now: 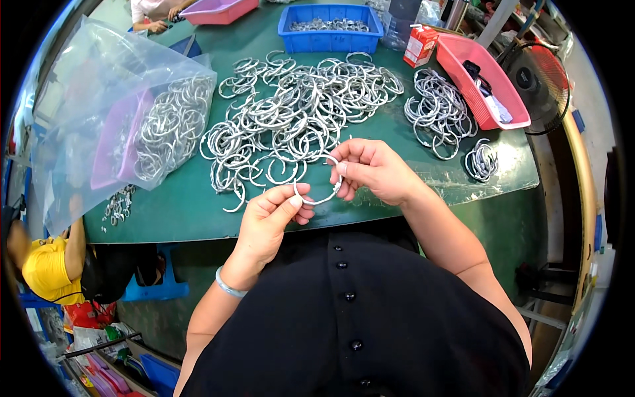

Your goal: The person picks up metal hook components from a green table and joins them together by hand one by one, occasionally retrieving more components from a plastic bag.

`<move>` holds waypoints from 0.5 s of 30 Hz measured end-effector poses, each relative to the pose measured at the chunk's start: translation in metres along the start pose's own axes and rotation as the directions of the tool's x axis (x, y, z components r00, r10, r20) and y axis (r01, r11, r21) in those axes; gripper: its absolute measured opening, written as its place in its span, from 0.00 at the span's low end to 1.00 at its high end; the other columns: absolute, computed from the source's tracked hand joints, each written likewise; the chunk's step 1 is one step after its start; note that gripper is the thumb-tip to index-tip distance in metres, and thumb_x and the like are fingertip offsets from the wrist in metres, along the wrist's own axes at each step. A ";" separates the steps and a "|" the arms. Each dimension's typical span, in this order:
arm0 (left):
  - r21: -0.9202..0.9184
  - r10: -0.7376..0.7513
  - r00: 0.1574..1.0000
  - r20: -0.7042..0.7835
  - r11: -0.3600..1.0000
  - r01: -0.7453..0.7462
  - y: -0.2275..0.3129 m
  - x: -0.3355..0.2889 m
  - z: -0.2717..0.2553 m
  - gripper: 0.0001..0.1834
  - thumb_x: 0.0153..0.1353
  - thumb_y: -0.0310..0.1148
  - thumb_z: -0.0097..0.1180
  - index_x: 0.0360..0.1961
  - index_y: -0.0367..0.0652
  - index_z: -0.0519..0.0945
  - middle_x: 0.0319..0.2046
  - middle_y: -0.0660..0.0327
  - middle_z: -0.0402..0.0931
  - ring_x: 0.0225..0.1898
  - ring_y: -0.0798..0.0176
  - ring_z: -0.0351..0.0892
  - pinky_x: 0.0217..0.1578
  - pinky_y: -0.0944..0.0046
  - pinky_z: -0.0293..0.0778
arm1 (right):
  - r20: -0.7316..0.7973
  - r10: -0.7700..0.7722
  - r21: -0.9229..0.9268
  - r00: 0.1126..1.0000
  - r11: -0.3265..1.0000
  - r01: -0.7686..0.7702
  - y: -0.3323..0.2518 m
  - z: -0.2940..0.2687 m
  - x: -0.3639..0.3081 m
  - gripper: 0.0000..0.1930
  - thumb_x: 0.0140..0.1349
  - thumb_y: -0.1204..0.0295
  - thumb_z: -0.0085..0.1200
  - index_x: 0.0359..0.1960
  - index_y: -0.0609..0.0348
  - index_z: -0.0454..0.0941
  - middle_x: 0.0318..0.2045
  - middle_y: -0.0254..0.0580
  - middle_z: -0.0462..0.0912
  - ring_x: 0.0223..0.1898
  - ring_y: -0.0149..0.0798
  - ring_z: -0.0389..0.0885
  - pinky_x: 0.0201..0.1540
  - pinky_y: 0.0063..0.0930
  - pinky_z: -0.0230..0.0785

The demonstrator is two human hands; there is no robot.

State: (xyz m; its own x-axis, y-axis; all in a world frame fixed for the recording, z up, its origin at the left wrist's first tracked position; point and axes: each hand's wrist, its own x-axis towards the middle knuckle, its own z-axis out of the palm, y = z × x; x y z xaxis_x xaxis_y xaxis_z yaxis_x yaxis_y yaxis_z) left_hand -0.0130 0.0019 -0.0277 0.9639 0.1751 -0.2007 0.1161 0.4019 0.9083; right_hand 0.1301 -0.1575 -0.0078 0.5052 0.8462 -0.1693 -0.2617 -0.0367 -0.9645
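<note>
Between my hands, above the table's near edge, is a silvery metal ring (322,202) with a small raised joint on its right side. My left hand (270,215) pinches the left part of it between thumb and fingers. At its right part, my right hand (372,171) grips it with the thumb and curled fingers. Just beyond the hands lies a large loose heap of similar metal rings (297,109), many of them open like a C. A smaller pile of rings (438,109) and a little cluster (481,161) lie to the right.
A clear plastic bag of rings (175,126) lies left, by small round parts (119,206). A blue bin (331,43) stands at the back. At right are a red drink carton (420,46), a pink basket (489,112) and a fan (539,86). A person in yellow (53,268) sits left.
</note>
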 end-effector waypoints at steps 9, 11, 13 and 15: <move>-0.077 -0.031 0.997 -0.065 0.997 0.026 0.004 0.001 -0.002 0.10 0.59 0.28 0.46 0.39 0.35 0.74 0.26 0.62 0.74 0.26 0.70 0.73 0.29 0.72 0.69 | -0.007 0.020 -0.002 1.000 1.000 -0.020 0.002 0.001 -0.001 0.07 0.58 0.74 0.45 0.35 0.64 0.71 0.23 0.36 0.76 0.21 0.27 0.75 0.24 0.18 0.68; -0.089 -0.040 0.997 -0.067 0.995 0.034 0.003 0.000 -0.002 0.10 0.59 0.28 0.46 0.39 0.35 0.75 0.26 0.63 0.74 0.26 0.70 0.73 0.29 0.72 0.69 | -0.004 0.024 0.001 1.000 1.000 -0.024 0.004 0.001 -0.003 0.07 0.58 0.74 0.44 0.35 0.64 0.71 0.23 0.36 0.76 0.21 0.27 0.75 0.23 0.18 0.68; -0.106 -0.045 0.996 -0.071 0.994 0.038 0.003 0.000 -0.003 0.10 0.59 0.29 0.46 0.38 0.36 0.75 0.25 0.63 0.74 0.26 0.70 0.72 0.29 0.73 0.69 | -0.011 0.035 0.005 0.999 0.999 -0.035 0.005 0.001 -0.003 0.07 0.59 0.73 0.45 0.35 0.64 0.72 0.23 0.36 0.76 0.20 0.27 0.75 0.22 0.18 0.68; -0.114 -0.045 0.997 -0.068 0.993 0.037 0.004 0.002 -0.005 0.10 0.59 0.29 0.46 0.38 0.36 0.75 0.25 0.63 0.74 0.26 0.70 0.72 0.28 0.73 0.69 | -0.009 0.039 0.008 0.999 0.999 -0.038 0.005 0.000 -0.001 0.08 0.59 0.73 0.44 0.35 0.64 0.73 0.23 0.37 0.76 0.20 0.27 0.75 0.22 0.18 0.68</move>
State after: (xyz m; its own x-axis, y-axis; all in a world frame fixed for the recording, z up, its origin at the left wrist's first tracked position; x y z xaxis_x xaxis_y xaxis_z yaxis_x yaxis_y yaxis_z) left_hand -0.0117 0.0087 -0.0264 0.9391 0.2179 -0.2657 0.1232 0.5082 0.8524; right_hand 0.1281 -0.1587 -0.0121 0.5024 0.8392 -0.2081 -0.2877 -0.0648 -0.9555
